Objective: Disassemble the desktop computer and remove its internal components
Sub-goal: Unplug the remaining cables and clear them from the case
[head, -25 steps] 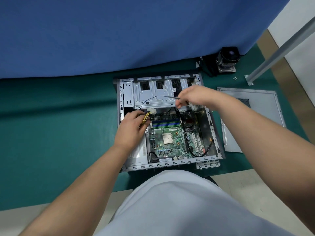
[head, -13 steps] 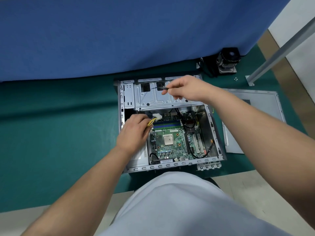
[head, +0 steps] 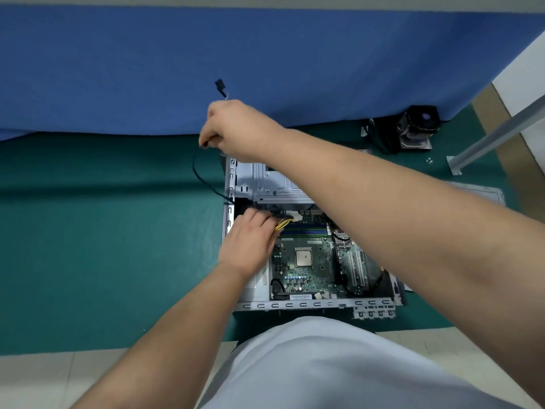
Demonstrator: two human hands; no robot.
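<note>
Beyond the open case's [head: 233,184] far left corner, the right hand [head: 236,128] pinches a black cable [head: 203,180] above bare green mat [head: 103,231], the left hand [head: 250,237] gripping yellow wires [head: 283,223] inside

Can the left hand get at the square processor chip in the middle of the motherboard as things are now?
Probably yes. The left hand holds the yellow wires just beside the processor chip, whose top lies uncovered. The right hand is lifted away with the black cable.
</note>
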